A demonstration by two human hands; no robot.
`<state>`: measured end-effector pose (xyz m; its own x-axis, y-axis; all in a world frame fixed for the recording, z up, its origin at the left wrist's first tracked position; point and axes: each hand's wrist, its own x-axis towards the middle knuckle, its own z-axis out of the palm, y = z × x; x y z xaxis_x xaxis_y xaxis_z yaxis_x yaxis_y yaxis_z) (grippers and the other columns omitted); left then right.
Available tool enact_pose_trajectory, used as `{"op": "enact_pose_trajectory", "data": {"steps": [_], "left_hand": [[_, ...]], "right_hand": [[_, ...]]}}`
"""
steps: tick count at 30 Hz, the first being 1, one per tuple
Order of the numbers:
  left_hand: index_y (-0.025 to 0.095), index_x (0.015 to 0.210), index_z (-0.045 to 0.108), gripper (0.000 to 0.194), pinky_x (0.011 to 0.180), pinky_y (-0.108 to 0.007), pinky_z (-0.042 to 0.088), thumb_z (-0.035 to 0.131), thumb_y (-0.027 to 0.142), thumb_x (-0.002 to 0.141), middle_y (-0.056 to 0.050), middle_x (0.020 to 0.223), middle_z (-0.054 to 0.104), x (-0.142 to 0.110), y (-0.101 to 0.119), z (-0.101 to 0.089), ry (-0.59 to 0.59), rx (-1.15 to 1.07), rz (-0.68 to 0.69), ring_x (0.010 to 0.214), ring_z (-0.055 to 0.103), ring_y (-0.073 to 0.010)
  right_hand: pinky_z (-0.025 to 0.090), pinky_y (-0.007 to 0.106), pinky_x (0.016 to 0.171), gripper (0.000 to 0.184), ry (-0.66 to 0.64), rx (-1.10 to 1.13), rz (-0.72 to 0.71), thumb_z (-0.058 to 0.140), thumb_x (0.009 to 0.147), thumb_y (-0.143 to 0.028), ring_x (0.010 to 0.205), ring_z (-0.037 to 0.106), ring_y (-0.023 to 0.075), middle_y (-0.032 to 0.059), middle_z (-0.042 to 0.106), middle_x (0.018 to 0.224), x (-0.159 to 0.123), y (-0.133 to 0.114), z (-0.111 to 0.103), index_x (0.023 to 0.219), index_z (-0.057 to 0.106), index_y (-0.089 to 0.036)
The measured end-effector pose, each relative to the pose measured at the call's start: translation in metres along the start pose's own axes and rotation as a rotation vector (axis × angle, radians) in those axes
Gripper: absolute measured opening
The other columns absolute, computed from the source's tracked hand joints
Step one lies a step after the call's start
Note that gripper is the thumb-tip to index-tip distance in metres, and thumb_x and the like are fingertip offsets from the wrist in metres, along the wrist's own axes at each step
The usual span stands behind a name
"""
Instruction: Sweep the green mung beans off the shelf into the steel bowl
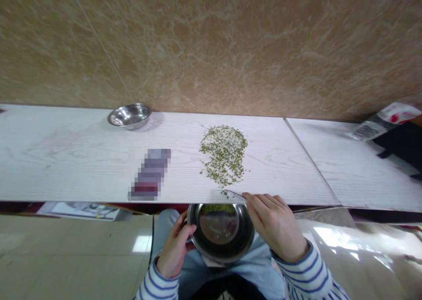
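Note:
Below the table's front edge, my left hand grips the left rim of a stainless steel bowl, its thumb over the edge. Green grains that look like mung beans lie inside along the far side. My right hand is closed around a thin metal utensil that looks like a spoon; its handle is hidden in the fingers. The utensil's tip touches a few grains near the table edge, above the bowl. More green grains are spread over the white table farther back.
A small steel bowl stands by the wall at the back left. A blurred-out flat object lies left of the grains. Toward the right end are a clear plastic package and a black item. A seam crosses the tabletop.

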<state>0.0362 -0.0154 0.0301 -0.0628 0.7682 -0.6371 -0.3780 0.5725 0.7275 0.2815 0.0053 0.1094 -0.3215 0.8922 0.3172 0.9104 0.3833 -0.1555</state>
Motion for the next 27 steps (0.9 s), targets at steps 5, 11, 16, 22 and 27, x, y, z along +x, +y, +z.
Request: {"op": "enact_pose_trajectory", "data": {"steps": [5,11,16,22,27], "left_hand": [[0.020,0.117,0.062,0.056,0.054,-0.027,0.048,0.073,0.032,0.063,-0.001,0.083,0.071,0.002,-0.002,-0.002,0.008,-0.012,-0.005,0.075,0.063,-0.0198],[0.019,0.118,0.061,0.057,0.055,-0.027,0.048,0.072,0.031,0.064,-0.001,0.077,0.070,0.002,-0.001,-0.002,0.001,-0.007,-0.014,0.072,0.062,-0.0191],[0.019,0.116,0.061,0.055,0.052,-0.025,0.046,0.072,0.030,0.062,-0.002,0.081,0.072,-0.001,0.001,0.000,0.007,-0.011,-0.022,0.071,0.062,-0.0180],[0.020,0.116,0.062,0.056,0.051,-0.026,0.046,0.073,0.031,0.062,-0.002,0.085,0.073,-0.003,0.003,0.000,0.000,-0.007,-0.016,0.075,0.065,-0.0202],[0.021,0.115,0.063,0.055,0.054,-0.027,0.047,0.073,0.031,0.062,-0.003,0.089,0.073,-0.004,0.003,-0.002,0.009,-0.002,-0.032,0.076,0.065,-0.0208]], "right_hand": [[0.035,0.034,0.071,0.022,-0.002,-0.013,-0.021,0.046,0.099,-0.018,0.080,0.065,0.0181,0.0021,0.072,0.089,0.001,-0.003,0.000,0.113,0.063,-0.018],[0.036,0.034,0.071,0.023,0.000,-0.013,-0.043,0.045,0.099,-0.017,0.081,0.065,0.0180,0.0027,0.072,0.090,0.003,-0.008,0.000,0.113,0.063,-0.018],[0.036,0.033,0.072,0.023,-0.008,-0.009,-0.040,0.047,0.097,-0.016,0.080,0.065,0.0175,0.0018,0.072,0.089,0.004,-0.012,0.001,0.113,0.063,-0.018],[0.036,0.033,0.073,0.022,-0.023,0.005,-0.043,0.050,0.096,-0.016,0.081,0.065,0.0166,0.0020,0.073,0.088,0.006,-0.018,0.001,0.112,0.065,-0.018],[0.037,0.033,0.073,0.023,-0.031,0.008,-0.060,0.049,0.095,-0.014,0.082,0.066,0.0162,0.0029,0.074,0.089,0.006,-0.023,-0.001,0.111,0.065,-0.019]]}}
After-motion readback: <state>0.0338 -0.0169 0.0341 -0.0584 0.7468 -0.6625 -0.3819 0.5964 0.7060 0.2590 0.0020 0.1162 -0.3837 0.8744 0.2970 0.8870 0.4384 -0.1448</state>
